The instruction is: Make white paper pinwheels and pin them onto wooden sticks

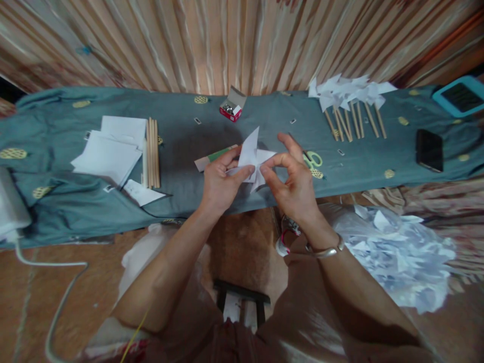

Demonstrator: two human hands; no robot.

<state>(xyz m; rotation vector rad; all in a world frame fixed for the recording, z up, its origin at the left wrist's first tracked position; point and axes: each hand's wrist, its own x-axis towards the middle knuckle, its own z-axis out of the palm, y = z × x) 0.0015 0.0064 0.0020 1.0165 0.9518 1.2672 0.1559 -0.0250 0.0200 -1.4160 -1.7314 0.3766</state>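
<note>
A white paper pinwheel [249, 147] is held between my two hands above the front of the cloth-covered table. My left hand [221, 184] pinches it from the left, with the thumb pressed over the paper near its middle. From the right, my right hand [293, 181] pinches near the centre with thumb and index finger, other fingers raised. Whether a pin sits in that pinch is hidden. Behind my left hand lies a flat green and white box [212, 157]. Light green scissors [313, 159] lie just beyond my right hand, partly covered by it.
Left on the green cloth [181, 151] are white paper sheets [109, 156] and wooden sticks [152, 151]. A small red box of pins [231, 108] stands open at the back. Several pinwheels on sticks [350, 98], a phone [429, 149] and a blue-framed tablet [461, 97] lie right. A bag of paper pieces [397, 257] stands below.
</note>
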